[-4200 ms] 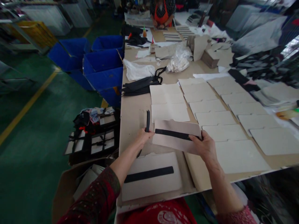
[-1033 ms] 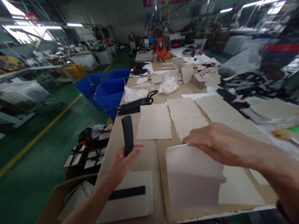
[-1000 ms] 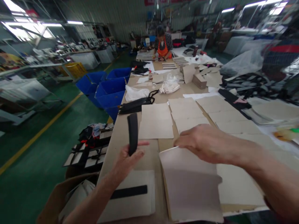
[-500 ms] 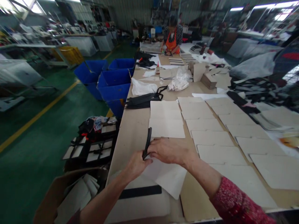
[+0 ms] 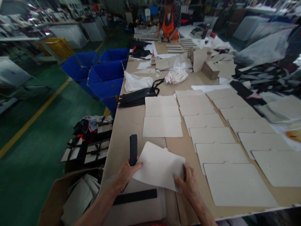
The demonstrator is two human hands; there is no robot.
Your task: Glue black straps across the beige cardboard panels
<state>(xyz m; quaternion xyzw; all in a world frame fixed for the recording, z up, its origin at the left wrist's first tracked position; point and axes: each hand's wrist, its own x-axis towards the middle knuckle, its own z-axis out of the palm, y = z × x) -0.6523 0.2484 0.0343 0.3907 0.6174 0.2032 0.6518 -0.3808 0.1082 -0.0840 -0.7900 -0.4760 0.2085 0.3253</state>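
Note:
My left hand (image 5: pixel 125 175) is closed round a bundle of black strips (image 5: pixel 133 149) that stands up from the fist, at the near left of the long table (image 5: pixel 127 125). A pale cut panel (image 5: pixel 158 165) lies tilted between both hands. My right hand (image 5: pixel 188 185) pinches its near right corner, fingers on top. Under my left wrist lies a stack of panels with a black strip (image 5: pixel 135 197) across the top one.
Several pale panels (image 5: pixel 211 135) lie in rows over the table's right half. Black straps (image 5: pixel 138 94), plastic bags (image 5: pixel 138 81) and a glue bottle (image 5: pixel 153 58) sit further back. Blue bins (image 5: pixel 105 73) and a cardboard box (image 5: pixel 68 197) stand at left. A person in an orange apron (image 5: pixel 168 22) works at the far end.
My right hand has drawn back from the strips to the panel's near right corner. The panel now lies flat and tilted on the table. My left hand still holds the strips upright.

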